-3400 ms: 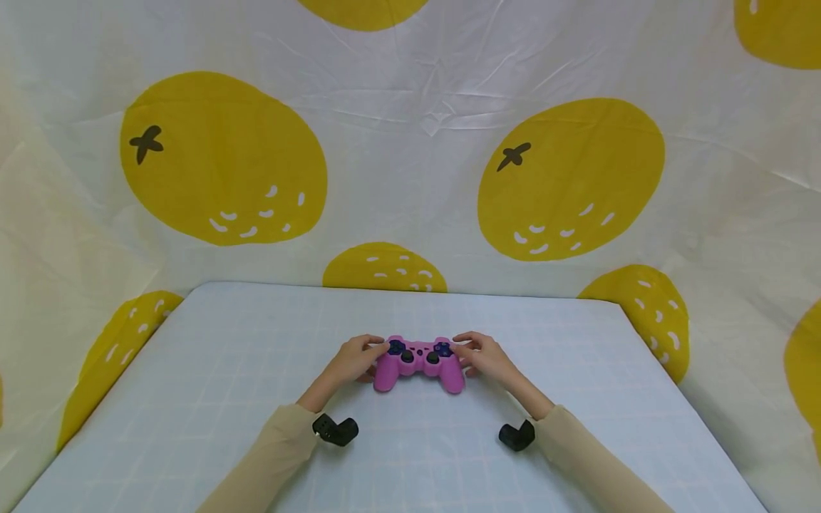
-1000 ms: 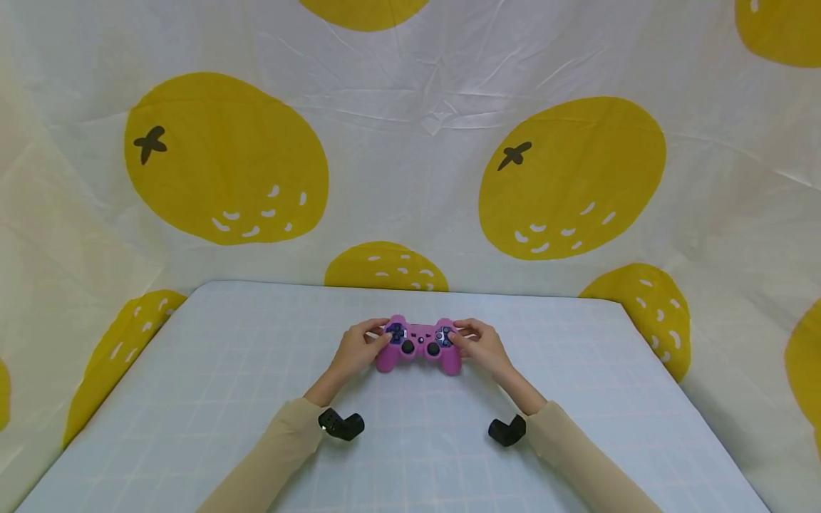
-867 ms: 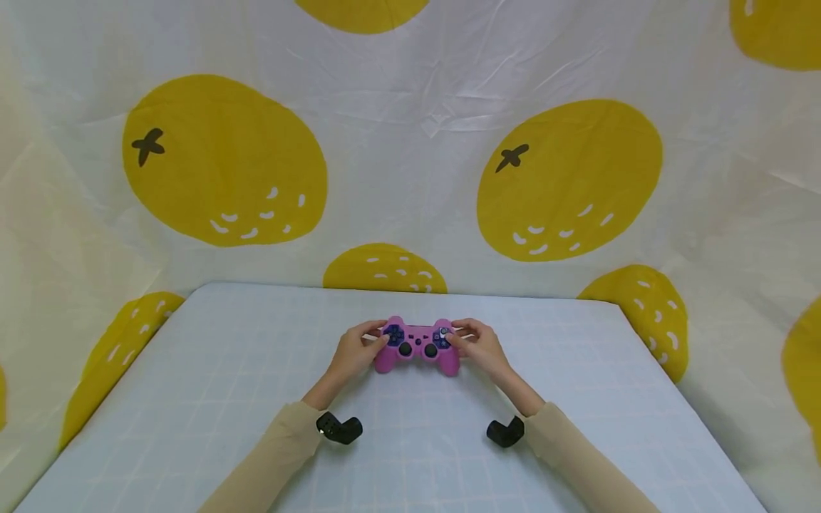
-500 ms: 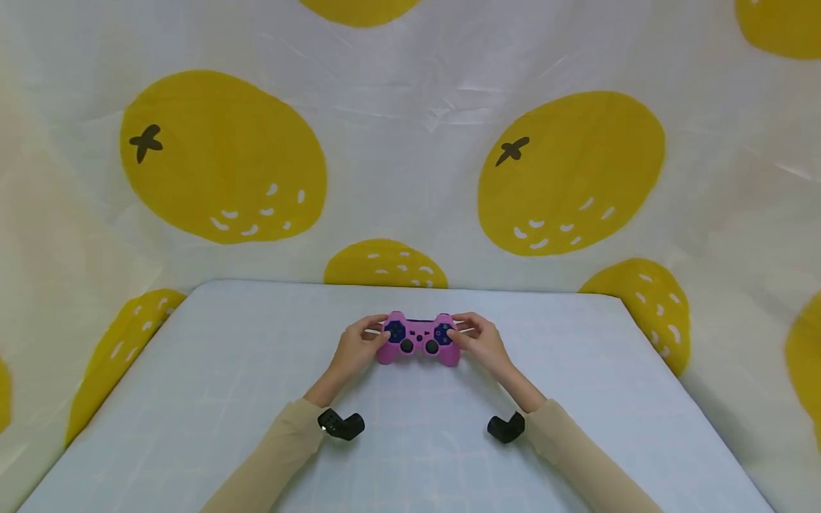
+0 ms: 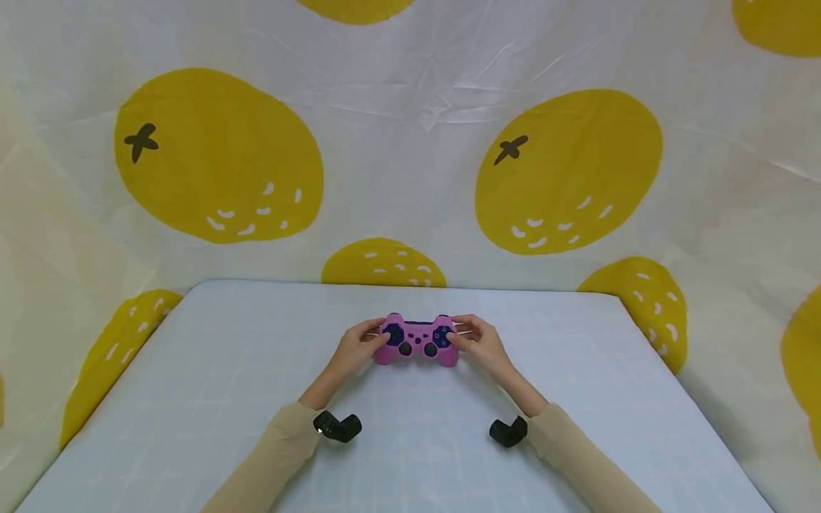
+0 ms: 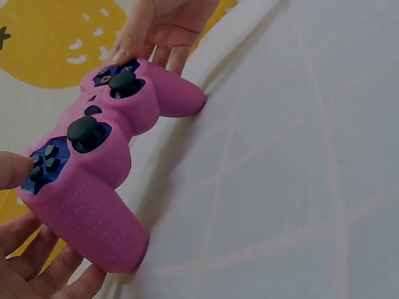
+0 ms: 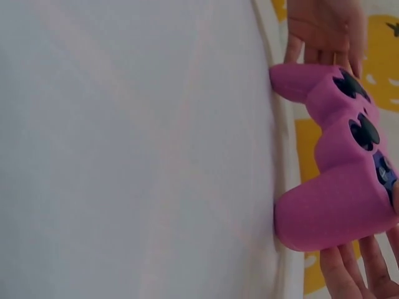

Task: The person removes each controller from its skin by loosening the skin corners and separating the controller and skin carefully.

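Note:
A pink game controller [image 5: 417,330] with black thumbsticks and dark blue button areas is held between both hands near the middle of the table. My left hand [image 5: 353,350] pinches its left end, thumb at the direction buttons and fingers behind. At the right end my right hand [image 5: 484,348] does the same, its thumb by the face buttons. In the left wrist view the controller [image 6: 100,180] is tipped up with its handles pointing down to the cloth. The right wrist view shows its handles [image 7: 336,208] at the cloth too; whether they touch it I cannot tell.
A pale blue checked cloth covers the table [image 5: 410,456]. Behind and at the sides hangs a white curtain [image 5: 398,157] printed with large yellow fruit. Black wrist cameras sit at the left cuff [image 5: 338,427] and right cuff [image 5: 509,432].
Since the earliest frame, both hands have shifted the controller slightly away from me and tipped its face up toward me. Over the last half second it has hardly moved.

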Demonstrator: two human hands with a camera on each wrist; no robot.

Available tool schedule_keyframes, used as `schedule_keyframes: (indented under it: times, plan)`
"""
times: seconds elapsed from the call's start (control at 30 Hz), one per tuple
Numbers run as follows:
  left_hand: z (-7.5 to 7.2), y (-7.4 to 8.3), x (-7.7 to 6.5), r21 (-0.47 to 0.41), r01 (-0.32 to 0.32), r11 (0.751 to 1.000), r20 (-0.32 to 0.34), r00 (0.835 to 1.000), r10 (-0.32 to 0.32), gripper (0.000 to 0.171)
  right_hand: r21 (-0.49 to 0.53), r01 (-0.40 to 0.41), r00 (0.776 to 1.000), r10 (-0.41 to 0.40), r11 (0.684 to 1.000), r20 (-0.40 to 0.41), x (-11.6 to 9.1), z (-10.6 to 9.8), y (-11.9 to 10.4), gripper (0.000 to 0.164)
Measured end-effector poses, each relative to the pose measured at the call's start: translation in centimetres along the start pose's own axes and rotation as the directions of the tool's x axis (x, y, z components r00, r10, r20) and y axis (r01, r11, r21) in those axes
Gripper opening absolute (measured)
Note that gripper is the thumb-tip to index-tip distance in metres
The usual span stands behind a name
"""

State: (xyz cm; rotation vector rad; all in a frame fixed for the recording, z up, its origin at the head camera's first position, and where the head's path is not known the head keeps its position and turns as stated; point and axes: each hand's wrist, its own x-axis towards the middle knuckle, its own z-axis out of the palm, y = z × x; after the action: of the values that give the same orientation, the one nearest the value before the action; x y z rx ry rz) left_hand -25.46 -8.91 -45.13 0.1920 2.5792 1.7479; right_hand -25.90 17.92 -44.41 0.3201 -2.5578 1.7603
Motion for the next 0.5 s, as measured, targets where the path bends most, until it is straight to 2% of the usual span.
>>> schedule_keyframes:
  times: [0.13,0.27,0.5]
  plan:
    - [0.2,0.3,0.1,0.019,0.024,1.0,-0.006,1.0,-0.024,0.047,0.001,0.004,1.0,-0.004,1.0,-0.001,-0.1,-0.1,-0.1,0.038]
    - [0.3,0.6,0.1,0.055,0.031,0.998,-0.042,0.999,-0.029,0.045,0.02,0.012,1.0,-0.012,1.0,0.005,-0.6,0.0,-1.1,0.039]
    - [0.6,0.8,0.2,0.063,-0.005,0.998,-0.083,0.996,0.01,0.042,-0.02,0.062,0.998,-0.062,0.998,-0.017,-1.7,0.0,-3.6,0.037]
